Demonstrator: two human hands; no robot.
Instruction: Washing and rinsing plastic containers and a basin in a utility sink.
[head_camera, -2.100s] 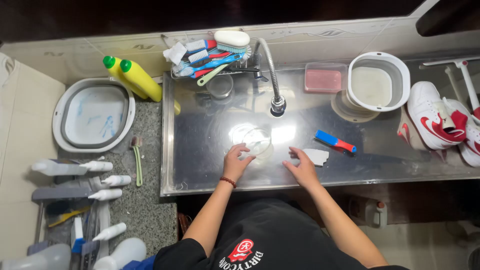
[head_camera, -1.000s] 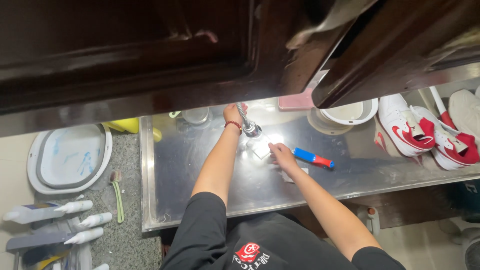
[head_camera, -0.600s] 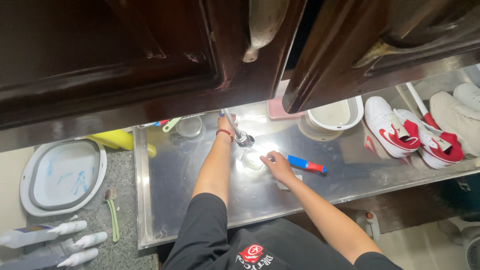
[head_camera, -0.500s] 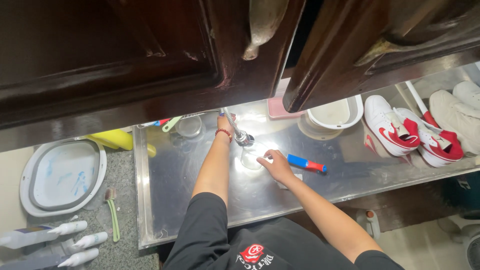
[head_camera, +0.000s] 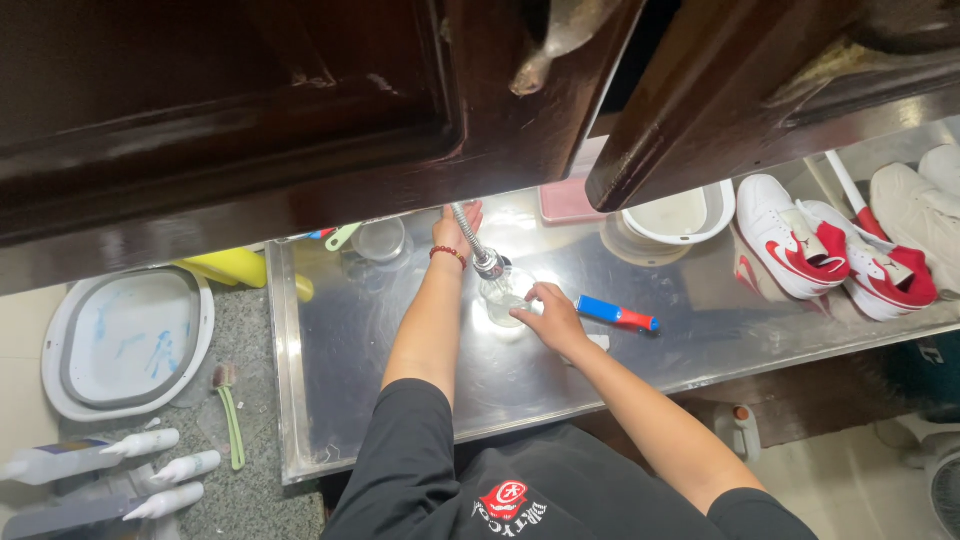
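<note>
Home wash area, looks like a utility or kitchen corner used for cleaning shoes. Landmark: long stainless steel sink (head_camera: 340, 400) with a flexible faucet (head_camera: 478, 245) at its back edge. Dark wooden cabinet doors (head_camera: 300, 110) hang above the sink. Red-and-white sneakers (head_camera: 800, 245) lie at the sink's right end, a white basin (head_camera: 680, 212) beside them. Left of the sink, a granite counter (head_camera: 255, 500) holds another basin (head_camera: 125, 340), spray bottles (head_camera: 130, 470), a green brush (head_camera: 230, 420).

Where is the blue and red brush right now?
In the head view, the blue and red brush lies on the steel sink floor, just right of the right hand and left of the red-and-white sneakers.
</note>
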